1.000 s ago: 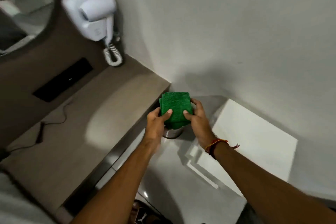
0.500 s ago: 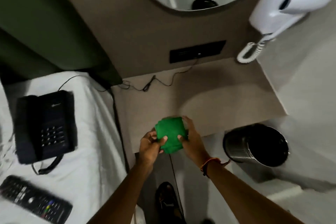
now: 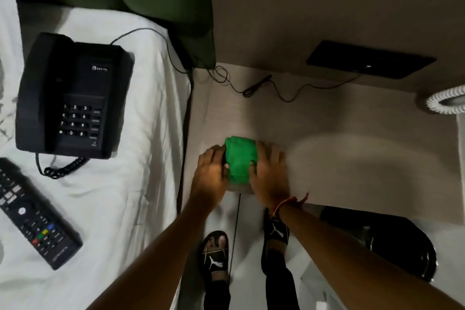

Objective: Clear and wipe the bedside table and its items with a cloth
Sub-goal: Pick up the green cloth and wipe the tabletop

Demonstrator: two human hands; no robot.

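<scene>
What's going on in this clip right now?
A person holds a folded green cloth between the left hand and right hand, pressed down near the front edge of the bedside table. Only a thin black cable lies on the tabletop. A black telephone and a remote control rest on the white bed sheet beside it. Wiping looks about to begin or just under way.

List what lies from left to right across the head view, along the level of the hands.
Remote → phone → left hand → green cloth → right hand → bin, at the lower right.
</scene>
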